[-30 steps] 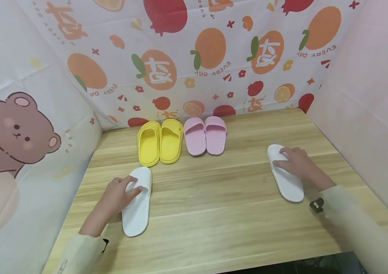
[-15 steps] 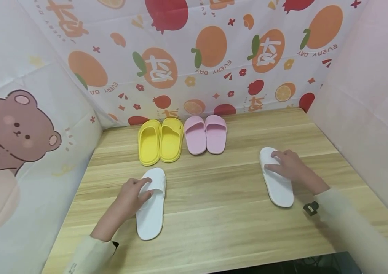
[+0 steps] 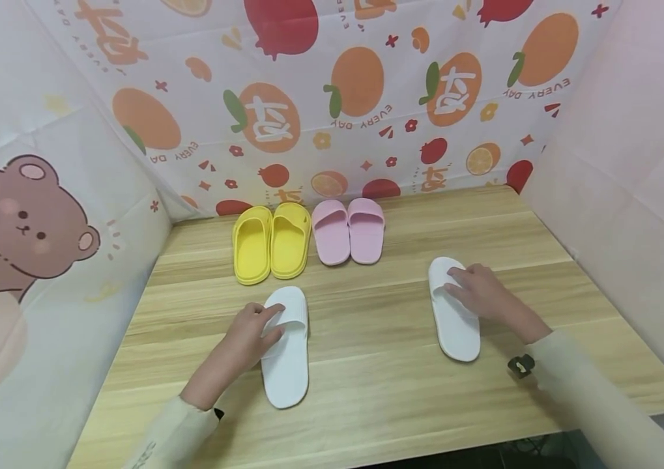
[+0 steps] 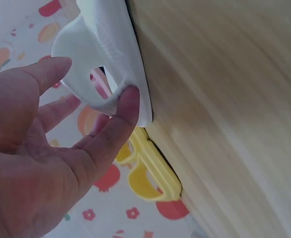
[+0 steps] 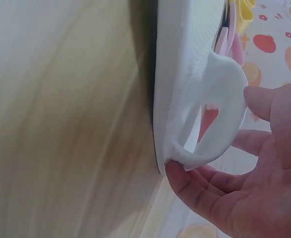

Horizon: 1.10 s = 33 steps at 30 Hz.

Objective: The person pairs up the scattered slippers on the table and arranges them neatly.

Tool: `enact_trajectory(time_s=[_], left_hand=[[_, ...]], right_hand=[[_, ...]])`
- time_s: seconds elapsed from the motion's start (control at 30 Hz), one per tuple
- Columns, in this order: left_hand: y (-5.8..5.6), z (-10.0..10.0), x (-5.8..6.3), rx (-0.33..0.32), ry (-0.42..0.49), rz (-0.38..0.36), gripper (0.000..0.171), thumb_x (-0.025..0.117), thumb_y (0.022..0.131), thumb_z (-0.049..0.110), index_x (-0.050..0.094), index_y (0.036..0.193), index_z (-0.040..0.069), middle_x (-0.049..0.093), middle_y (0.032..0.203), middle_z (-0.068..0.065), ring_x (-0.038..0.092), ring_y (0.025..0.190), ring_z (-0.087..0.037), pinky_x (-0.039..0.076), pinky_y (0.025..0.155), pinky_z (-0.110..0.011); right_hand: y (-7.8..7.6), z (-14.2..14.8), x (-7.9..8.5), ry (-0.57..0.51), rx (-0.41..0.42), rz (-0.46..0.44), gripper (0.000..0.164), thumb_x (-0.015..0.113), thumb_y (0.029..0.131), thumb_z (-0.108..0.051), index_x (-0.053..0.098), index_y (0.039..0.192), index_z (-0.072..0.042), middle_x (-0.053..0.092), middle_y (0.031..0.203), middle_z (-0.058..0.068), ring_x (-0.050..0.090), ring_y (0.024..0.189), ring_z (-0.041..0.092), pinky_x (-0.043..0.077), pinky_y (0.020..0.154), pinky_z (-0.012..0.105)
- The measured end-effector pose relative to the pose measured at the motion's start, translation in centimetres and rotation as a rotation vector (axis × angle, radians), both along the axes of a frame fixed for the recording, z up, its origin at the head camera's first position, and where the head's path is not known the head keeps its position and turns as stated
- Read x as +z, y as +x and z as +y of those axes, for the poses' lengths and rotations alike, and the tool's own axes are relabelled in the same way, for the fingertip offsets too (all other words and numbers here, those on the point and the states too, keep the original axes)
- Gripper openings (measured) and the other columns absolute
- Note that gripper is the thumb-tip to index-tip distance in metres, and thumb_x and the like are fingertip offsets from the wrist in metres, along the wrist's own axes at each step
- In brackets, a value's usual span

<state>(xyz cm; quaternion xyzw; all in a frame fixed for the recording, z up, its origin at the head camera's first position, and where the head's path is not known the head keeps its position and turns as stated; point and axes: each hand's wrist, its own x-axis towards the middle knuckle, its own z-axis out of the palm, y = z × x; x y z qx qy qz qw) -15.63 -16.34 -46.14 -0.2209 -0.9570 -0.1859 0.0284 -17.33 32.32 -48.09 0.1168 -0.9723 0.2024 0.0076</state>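
Note:
Two white open-toed slippers lie sole-down and apart on the wooden table, toes towards the back wall. My left hand holds the left white slipper by its strap, coming from the left side. In the left wrist view the thumb touches the edge of the strap and a fingertip presses low on its side. The right white slipper is held by my right hand from the right. The right wrist view shows the thumb on top of that strap and fingers at its lower side.
A yellow pair of slippers and a pink pair stand side by side against the fruit-printed back cloth. Cloth walls close off both sides of the table. Its front edge runs along the bottom, with dark space below.
Both white slippers have slid towards each other with my hands on them: the left one moved right, the right one moved left and slightly nearer. The yellow and pink pairs stayed put.

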Motion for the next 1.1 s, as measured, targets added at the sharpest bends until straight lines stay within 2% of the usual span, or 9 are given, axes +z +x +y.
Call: enact_trajectory(time_s=[0.2, 0.43, 0.77, 1.1], left_hand=[[-0.4, 1.7, -0.1, -0.004, 0.010, -0.075, 0.043, 0.073, 0.093, 0.017, 0.063, 0.134, 0.009, 0.059, 0.115, -0.024, 0.059, 0.103, -0.034, 0.054, 0.082, -0.047], [-0.8, 3.6, -0.2, -0.062, 0.028, -0.087, 0.045, 0.072, 0.093, 0.016, 0.061, 0.137, 0.009, 0.057, 0.114, -0.022, 0.057, 0.100, -0.030, 0.052, 0.081, -0.043], [-1.3, 6.3, -0.4, -0.131, 0.036, -0.030, 0.044, 0.072, 0.093, 0.012, 0.062, 0.135, 0.005, 0.058, 0.111, -0.021, 0.056, 0.099, -0.029, 0.052, 0.084, -0.042], [-2.4, 9.6, -0.6, -0.209, 0.046, 0.017, 0.039, 0.069, 0.094, 0.007, 0.064, 0.133, 0.005, 0.060, 0.105, -0.019, 0.054, 0.092, -0.025, 0.051, 0.077, -0.037]], right_hand=[[0.4, -1.4, -0.1, -0.016, 0.045, 0.030, 0.044, 0.053, 0.104, -0.027, 0.056, 0.138, 0.001, 0.062, 0.120, 0.034, 0.053, 0.116, 0.049, 0.042, 0.095, 0.063], [0.8, -2.9, -0.3, -0.020, 0.083, 0.035, 0.042, 0.053, 0.104, -0.023, 0.055, 0.139, 0.001, 0.065, 0.119, 0.029, 0.053, 0.118, 0.047, 0.043, 0.095, 0.061], [0.9, -5.3, -0.8, -0.042, 0.082, 0.076, 0.041, 0.059, 0.101, -0.022, 0.059, 0.135, 0.000, 0.065, 0.116, 0.030, 0.055, 0.114, 0.046, 0.045, 0.094, 0.058], [0.7, -7.0, -0.5, -0.046, 0.080, 0.114, 0.040, 0.060, 0.100, -0.023, 0.061, 0.134, -0.001, 0.063, 0.113, 0.029, 0.055, 0.108, 0.042, 0.046, 0.089, 0.054]])
